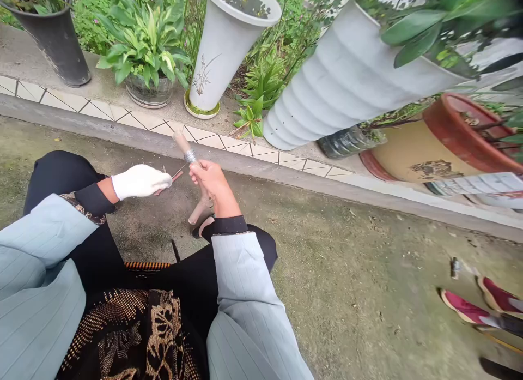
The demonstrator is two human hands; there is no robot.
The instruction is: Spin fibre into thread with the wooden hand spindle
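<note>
My right hand [210,181] is closed around a pale brown wooden stick [180,140]. Its upper end sticks out above my fingers, and a crooked lower length [200,208] shows below the hand. Silvery wire [190,155] is wound in a tight coil around the stick, just above my fingertips. A thin strand runs from that coil to my left hand [141,181], which wears a white glove and is closed on it. Reddish, narrow pieces and a grey tip [164,168] poke out by the gloved fingers; I cannot tell what tool they belong to.
A low tiled ledge [147,120] crosses ahead, bearing a black pot [55,44], a leafy plant [149,39], a white tapered planter [216,53], a ribbed grey planter [335,74] and a tan-red pot [425,145]. Another person's red shoes [466,308] stand at right, near a small dark object [455,267].
</note>
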